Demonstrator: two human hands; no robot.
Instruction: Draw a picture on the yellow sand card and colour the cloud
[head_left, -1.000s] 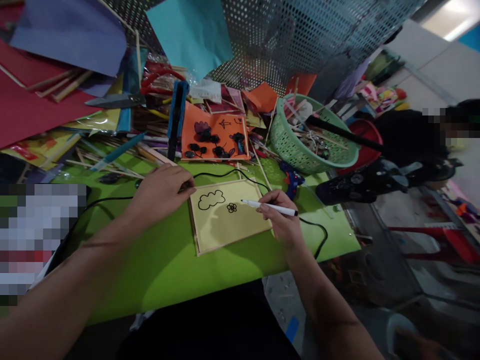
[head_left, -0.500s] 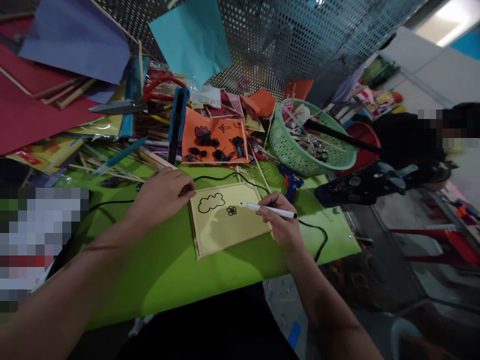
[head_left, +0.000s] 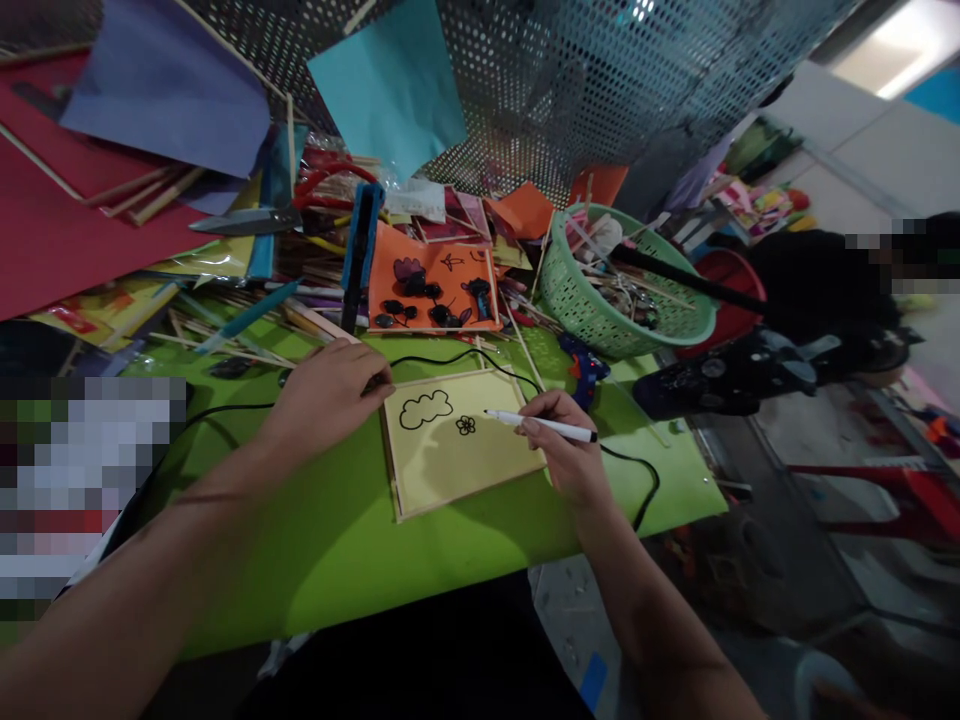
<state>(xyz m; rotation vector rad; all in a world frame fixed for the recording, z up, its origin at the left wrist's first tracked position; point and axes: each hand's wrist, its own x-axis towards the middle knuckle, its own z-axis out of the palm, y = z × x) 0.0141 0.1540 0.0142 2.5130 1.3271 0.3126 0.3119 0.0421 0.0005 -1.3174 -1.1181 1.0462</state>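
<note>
A yellow sheet edged with thin wooden sticks [head_left: 465,465] lies on the green table. Black outlines of a cloud [head_left: 426,409] and a small flower [head_left: 466,426] are drawn on it. My right hand [head_left: 564,440] grips a white marker [head_left: 555,426] with a black end. The marker's tip is over the sheet, right of the flower; whether it touches the paper I cannot tell. My left hand [head_left: 330,390] rests at the sheet's upper left corner, its fingers curled and closed at that edge. Some of its fingertips are hidden.
Behind the sheet lies an orange picture [head_left: 442,285] with black pieces. A green basket [head_left: 592,300] of odds and ends stands back right, a blue glue gun [head_left: 583,368] before it. Scissors [head_left: 255,219], sticks and coloured paper crowd the left. A black cord [head_left: 442,357] runs behind the sheet.
The whole view has shifted slightly, with things appearing a little lower and further right. Both hands hold the same position on the sheet, and the drawing looks the same.
</note>
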